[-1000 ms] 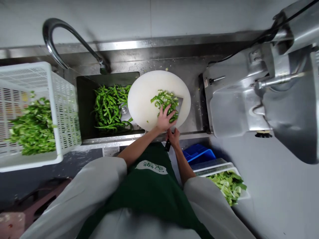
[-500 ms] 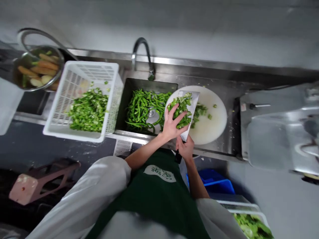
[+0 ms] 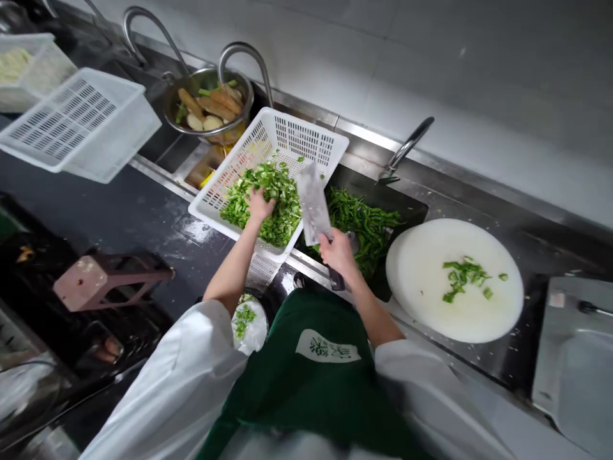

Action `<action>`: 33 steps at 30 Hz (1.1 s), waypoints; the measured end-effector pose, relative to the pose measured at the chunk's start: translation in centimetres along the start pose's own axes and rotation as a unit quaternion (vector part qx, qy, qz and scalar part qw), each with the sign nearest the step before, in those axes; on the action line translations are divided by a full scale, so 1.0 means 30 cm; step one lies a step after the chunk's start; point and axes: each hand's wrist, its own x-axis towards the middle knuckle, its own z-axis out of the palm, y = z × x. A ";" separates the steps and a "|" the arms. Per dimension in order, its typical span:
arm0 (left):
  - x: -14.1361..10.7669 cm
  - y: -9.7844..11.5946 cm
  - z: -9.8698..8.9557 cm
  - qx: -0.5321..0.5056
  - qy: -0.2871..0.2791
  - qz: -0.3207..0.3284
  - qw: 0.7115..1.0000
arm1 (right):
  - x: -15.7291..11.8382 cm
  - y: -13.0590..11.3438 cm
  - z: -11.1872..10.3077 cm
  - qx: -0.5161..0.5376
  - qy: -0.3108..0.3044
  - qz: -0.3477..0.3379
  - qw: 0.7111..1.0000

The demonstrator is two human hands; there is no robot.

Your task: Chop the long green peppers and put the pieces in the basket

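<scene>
- Head view, far left: shows a white plastic crate (image 3: 60, 69) with pale contents, too blurred to name, and just beside it a white slotted plastic crate (image 3: 67, 121).
- Below, on the dark floor: a dusty-pink plastic stool (image 3: 81, 281), well apart from both hands.
- Next, behind the counter edge: a round steel bowl (image 3: 205, 133) of orange-brown and pale vegetables.
- Lower, near the apron: a white-lined round container (image 3: 253, 342) with green bits inside.
- At centre: a white rectangular slotted plastic basket (image 3: 311, 139), with a loose heap of chopped green pepper pieces (image 3: 282, 185) inside.
- On that heap: the left hand (image 3: 260, 206), fingers spread, thumb apart, tips among the pieces; cannot tell about any pinch there.
- Could push pieces over the basket's low front rim by sweeping too hard.
- Just right: a broad, wet, steel-bladed cleaver (image 3: 313, 204) with a dark handle, blade raised over the basket's right side; cannot tell about contact with the rim.
- Around that handle: the right hand (image 3: 338, 252), fingers curled and pressed together.
- Could cut the left hand by swinging the blade leftward; could slip through a wet grip; could drop clinging scraps into the sink.
- Beneath: long whole green peppers (image 3: 359, 220) in a dark rectangular sink basin (image 3: 407, 211), under a curved chrome tap (image 3: 407, 144).
- Farther right: a round white cutting board (image 3: 416, 281) with scattered green pieces (image 3: 464, 275); could lose the stray piece near the right edge to a knock.
- Far right: part of a grey metal machine (image 3: 575, 364).
</scene>
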 end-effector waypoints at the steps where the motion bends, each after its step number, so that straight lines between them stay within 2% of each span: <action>1: 0.017 -0.013 -0.003 -0.001 0.006 0.014 1.000 | -0.032 0.040 -0.050 0.025 0.024 0.024 0.999; 2: 0.016 -0.010 -0.001 -0.013 0.019 0.044 0.999 | -0.071 0.087 -0.109 0.042 0.048 0.044 0.997; 4: -0.037 0.041 0.020 -0.060 0.027 0.128 0.990 | -0.167 0.192 -0.235 0.067 0.108 0.070 0.989; 6: -0.140 0.140 0.070 -0.114 0.002 0.201 0.973 | -0.277 0.302 -0.352 0.126 0.196 0.121 0.965; 8: -0.267 0.264 0.156 -0.164 -0.047 0.253 0.952 | -0.394 0.416 -0.453 0.184 0.283 0.167 0.926; 10: -0.399 0.391 0.279 -0.203 -0.127 0.303 0.922 | -0.512 0.539 -0.542 0.214 0.370 0.197 0.882; 13: -0.582 0.556 0.519 -0.203 -0.293 0.386 0.851 | -0.688 0.736 -0.655 0.226 0.489 0.227 0.811; 15: -0.694 0.639 0.691 -0.147 -0.396 0.421 0.802 | -0.794 0.864 -0.709 0.231 0.531 0.256 0.774; 17: -0.805 0.706 0.853 -0.066 -0.465 0.449 0.760 | -0.878 0.978 -0.748 0.231 0.539 0.294 0.755; 19: -0.911 0.772 0.996 0.004 -0.490 0.488 0.722 | -0.929 1.069 -0.782 0.229 0.524 0.327 0.752; 21: -1.006 0.847 1.119 0.038 -0.483 0.525 0.700 | -0.940 1.135 -0.827 0.229 0.506 0.342 0.759; 23: -1.079 0.933 1.226 0.044 -0.465 0.538 0.702 | -0.918 1.184 -0.897 0.224 0.488 0.348 0.768; 26: -1.148 1.062 1.360 0.036 -0.452 0.532 0.715 | -0.850 1.244 -1.046 0.210 0.458 0.351 0.789; 28: -1.178 1.132 1.425 0.031 -0.455 0.534 0.712 | -0.800 1.280 -1.153 0.214 0.431 0.344 0.806; 30: -1.204 1.183 1.466 0.023 -0.463 0.539 0.704 | -0.755 1.307 -1.239 0.224 0.407 0.327 0.822; 33: -1.252 1.227 1.486 0.006 -0.463 0.534 0.708 | -0.696 1.317 -1.302 0.216 0.367 0.299 0.854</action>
